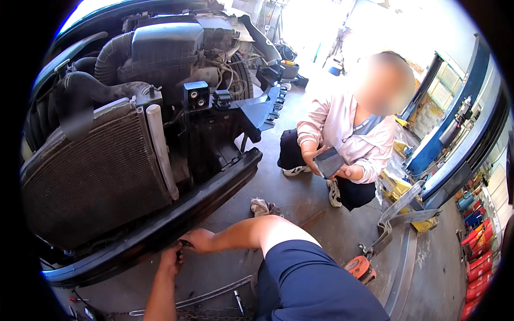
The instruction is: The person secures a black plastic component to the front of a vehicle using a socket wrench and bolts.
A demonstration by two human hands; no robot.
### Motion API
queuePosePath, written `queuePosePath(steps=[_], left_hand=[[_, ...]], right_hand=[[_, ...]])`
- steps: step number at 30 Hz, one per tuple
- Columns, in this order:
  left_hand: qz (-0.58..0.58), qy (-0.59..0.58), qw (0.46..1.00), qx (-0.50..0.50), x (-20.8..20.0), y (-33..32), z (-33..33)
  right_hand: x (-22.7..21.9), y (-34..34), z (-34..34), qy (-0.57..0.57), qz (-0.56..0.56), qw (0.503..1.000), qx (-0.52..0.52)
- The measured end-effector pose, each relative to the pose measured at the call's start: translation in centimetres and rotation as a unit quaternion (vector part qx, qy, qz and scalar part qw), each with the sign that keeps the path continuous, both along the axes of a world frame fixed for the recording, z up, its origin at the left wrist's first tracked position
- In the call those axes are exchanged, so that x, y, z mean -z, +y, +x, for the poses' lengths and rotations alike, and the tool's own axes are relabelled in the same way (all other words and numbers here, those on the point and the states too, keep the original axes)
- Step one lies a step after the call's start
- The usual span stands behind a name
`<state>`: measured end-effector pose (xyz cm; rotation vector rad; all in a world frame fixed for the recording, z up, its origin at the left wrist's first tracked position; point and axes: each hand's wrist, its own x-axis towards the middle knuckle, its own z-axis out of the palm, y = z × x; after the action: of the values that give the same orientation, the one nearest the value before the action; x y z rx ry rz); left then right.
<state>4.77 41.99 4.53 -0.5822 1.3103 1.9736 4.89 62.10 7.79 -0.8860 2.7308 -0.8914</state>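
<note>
Pinching a small dark piece (186, 243), the right hand (199, 240) has its fingers drawn together on it just beside the lower edge of the black crossbar (225, 181); the piece sits at those fingertips, toward the left hand (171, 259), which is curled close against it. From where I stand it's too small to name, and I can't tell whether the left hand grips it too. I'd call the work partway along: the car's front is bare of any outer cover and the radiator (101, 182) is exposed, while the crossbar remains across the front; what else is left doesn't show. Farther out, a crumpled rag (262, 207) lies on the floor (225, 267), and a co-worker (348, 128) crouches nearby, holding a dark phone-like device (328, 162).
</note>
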Motion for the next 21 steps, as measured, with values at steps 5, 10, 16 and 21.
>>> queuePosePath(steps=[5, 10, 16, 21], left_hand=[[-0.014, -0.010, 1.000, 0.001, 0.43, -0.20, 0.00], [-0.017, -0.014, 1.000, 0.006, -0.18, 0.25, 0.35], [-0.013, -0.010, 1.000, 0.006, 0.21, 0.48, 0.19], [-0.018, -0.011, 1.000, 0.012, 0.77, -0.09, 0.02]], right_hand=[[0.49, -0.30, -0.05, -0.007, 0.003, 1.000, -0.004], [0.50, 0.07, 0.06, 0.005, 0.002, 1.000, -0.013], [0.93, 0.42, 0.12, 0.024, -0.004, 1.000, -0.011], [0.67, -0.02, 0.07, 0.021, 0.006, 1.000, -0.014]])
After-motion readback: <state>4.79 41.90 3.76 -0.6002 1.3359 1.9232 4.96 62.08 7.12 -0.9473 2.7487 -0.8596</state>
